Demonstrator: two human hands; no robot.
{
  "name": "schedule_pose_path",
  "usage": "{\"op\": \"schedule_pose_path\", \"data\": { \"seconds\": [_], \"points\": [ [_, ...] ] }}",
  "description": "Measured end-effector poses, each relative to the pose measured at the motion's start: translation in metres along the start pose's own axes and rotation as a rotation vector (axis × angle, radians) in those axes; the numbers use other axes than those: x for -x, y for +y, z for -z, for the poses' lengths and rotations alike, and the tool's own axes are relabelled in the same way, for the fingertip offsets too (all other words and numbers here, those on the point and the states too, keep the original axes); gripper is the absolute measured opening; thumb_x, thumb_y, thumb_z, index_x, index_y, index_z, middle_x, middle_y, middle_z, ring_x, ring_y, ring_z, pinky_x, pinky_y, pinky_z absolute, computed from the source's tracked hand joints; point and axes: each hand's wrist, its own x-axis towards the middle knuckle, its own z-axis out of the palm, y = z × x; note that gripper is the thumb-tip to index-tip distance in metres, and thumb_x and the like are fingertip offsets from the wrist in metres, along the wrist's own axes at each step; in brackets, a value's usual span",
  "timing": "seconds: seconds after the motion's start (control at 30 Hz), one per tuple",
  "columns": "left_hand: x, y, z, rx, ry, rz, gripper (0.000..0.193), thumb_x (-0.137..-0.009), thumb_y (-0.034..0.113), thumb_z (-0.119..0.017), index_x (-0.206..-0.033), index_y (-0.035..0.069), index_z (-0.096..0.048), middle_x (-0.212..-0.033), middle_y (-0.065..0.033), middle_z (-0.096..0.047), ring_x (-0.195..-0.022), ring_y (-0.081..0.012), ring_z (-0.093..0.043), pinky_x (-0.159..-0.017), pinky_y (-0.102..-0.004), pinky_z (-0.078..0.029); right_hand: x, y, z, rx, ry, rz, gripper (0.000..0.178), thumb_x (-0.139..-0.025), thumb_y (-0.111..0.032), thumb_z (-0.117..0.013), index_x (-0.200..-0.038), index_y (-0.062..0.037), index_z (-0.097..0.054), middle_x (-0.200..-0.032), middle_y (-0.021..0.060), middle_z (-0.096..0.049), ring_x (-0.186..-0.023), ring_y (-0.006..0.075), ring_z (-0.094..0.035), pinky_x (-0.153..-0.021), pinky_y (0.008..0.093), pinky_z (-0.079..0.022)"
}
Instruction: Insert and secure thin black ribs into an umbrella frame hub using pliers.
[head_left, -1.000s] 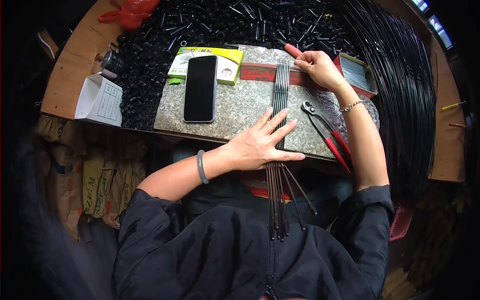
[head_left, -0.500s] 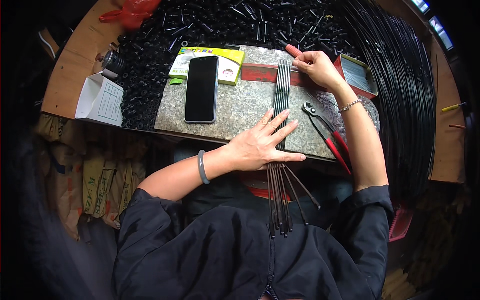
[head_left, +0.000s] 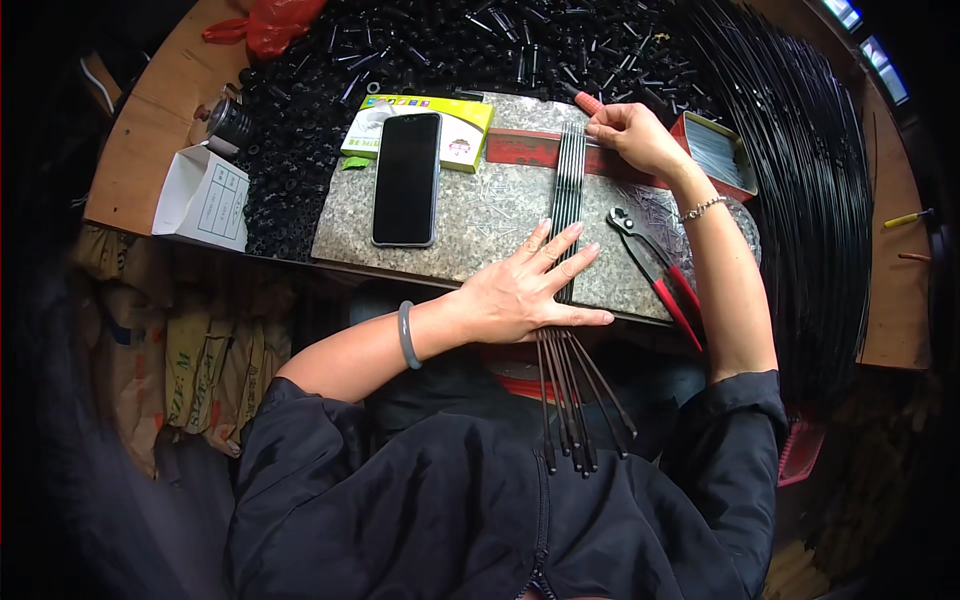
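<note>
Several thin black rods (head_left: pixel 570 190) lie side by side across a speckled stone slab (head_left: pixel 465 250) and over a flat red bar (head_left: pixel 522 147). Their near ends fan out past the slab's front edge and carry dark tips. My left hand (head_left: pixel 515 297) rests flat on the rods with its fingers spread. At the far ends, my right hand (head_left: pixel 642 140) is closed in a pinch beside the outermost rod; what sits between the fingertips is too small to make out. Red-handled pliers (head_left: pixel 660 270) lie on the slab to the right of the rods, jaws pointing away.
A black phone (head_left: pixel 407 180) leans on a yellow-green box (head_left: pixel 462 135) at left. An open container (head_left: pixel 715 155) of thin pins stands right of my right hand, and a red-handled tool (head_left: pixel 588 102) beyond it. Black parts (head_left: pixel 420 50) heap behind; long black rods (head_left: pixel 810 200) pile at right.
The near ends of the rods have shifted and spread slightly. Both hands keep nearly the same place and pose; the whole view has moved a little.
</note>
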Motion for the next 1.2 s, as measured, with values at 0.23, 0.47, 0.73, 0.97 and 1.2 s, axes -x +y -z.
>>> {"op": "schedule_pose_path", "data": {
  "seconds": [0.23, 0.47, 0.73, 0.97, 1.2],
  "points": [
    [0.002, -0.003, -0.003, -0.042, 0.005, -0.012, 0.068, -0.071, 0.028, -0.062, -0.131, 0.045, -0.036, -0.135, -0.0196, -0.035, -0.127, -0.0434, -0.031, -0.101, -0.0568, -0.03, 0.004, -0.02, 0.0, -0.08, 0.001, 0.003, 0.01, -0.081, -0.001, -0.061, -0.088, 0.0045, -0.065, -0.098, 0.0137, -0.066, -0.113, 0.0145, -0.051, -0.087, 0.0239, -0.043],
    [0.001, -0.002, -0.004, -0.012, 0.005, -0.01, 0.066, -0.072, 0.028, -0.061, -0.131, 0.045, -0.036, -0.136, -0.0196, -0.035, -0.127, -0.0434, -0.031, -0.1, -0.0568, -0.03, -0.002, -0.005, 0.0, -0.091, -0.016, 0.138, 0.014, -0.085, -0.001, -0.056, -0.097, 0.0036, -0.062, -0.101, 0.0082, -0.063, -0.094, 0.0099, -0.056, -0.086, 0.0243, -0.044],
    [-0.001, -0.001, 0.002, -0.042, -0.057, -0.019, 0.054, -0.079, 0.029, -0.057, -0.128, 0.044, -0.042, -0.14, -0.0182, -0.03, -0.129, -0.0422, -0.029, -0.101, -0.0577, -0.029, -0.006, -0.002, -0.003, 0.001, 0.254, 0.319, 0.02, -0.087, -0.014, -0.056, -0.105, -0.0044, -0.054, -0.106, 0.013, -0.046, -0.085, 0.0197, -0.058, -0.078, 0.0296, -0.048],
    [0.0, 0.012, 0.028, 0.369, 0.04, 0.043, 0.074, -0.066, 0.036, -0.073, -0.132, 0.023, -0.042, -0.139, -0.0111, -0.036, -0.134, -0.0342, -0.024, -0.104, -0.058, -0.023, 0.072, 0.027, 0.106, 0.623, 0.25, -0.149, 0.012, -0.073, -0.011, -0.066, -0.078, 0.0002, -0.067, -0.077, 0.0172, -0.065, -0.072, 0.0277, -0.064, -0.068, 0.0347, -0.05],
    [-0.032, 0.036, 0.092, 0.848, 0.289, -0.022, 0.031, -0.085, 0.02, -0.061, -0.114, 0.008, -0.058, -0.101, -0.0125, -0.064, -0.095, -0.0284, -0.062, -0.084, -0.0376, -0.048, 0.086, 0.023, 0.093, 0.694, 0.395, -0.146, 0.012, -0.072, -0.016, -0.067, -0.081, -0.0068, -0.068, -0.081, 0.0123, -0.065, -0.078, 0.0298, -0.062, -0.071, 0.038, -0.049]
  ]
}}
